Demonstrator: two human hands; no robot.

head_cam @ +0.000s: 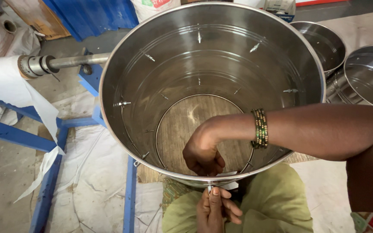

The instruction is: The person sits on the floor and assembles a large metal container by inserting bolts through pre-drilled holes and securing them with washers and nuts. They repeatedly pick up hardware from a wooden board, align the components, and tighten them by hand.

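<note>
A large shiny steel drum (pixel 109 73), open at both ends, stands in front of me with several small bolts sticking in through its wall. My right hand (pixel 203 151) reaches over the rim into the drum, fingers curled against the near inner wall on something small that I cannot make out. My left hand (pixel 216 209) is outside, below the near rim, gripping a thin metal tool (pixel 210 188) that points up at the drum's wall. Green and gold bangles (pixel 260 128) circle my right wrist.
Two more steel drums (pixel 324 43) (pixel 370 73) lie at the right. A blue metal frame (pixel 44 142) with a steel shaft (pixel 72 61) and white sheeting (pixel 5 82) stands at the left. Sacks and a blue panel are behind.
</note>
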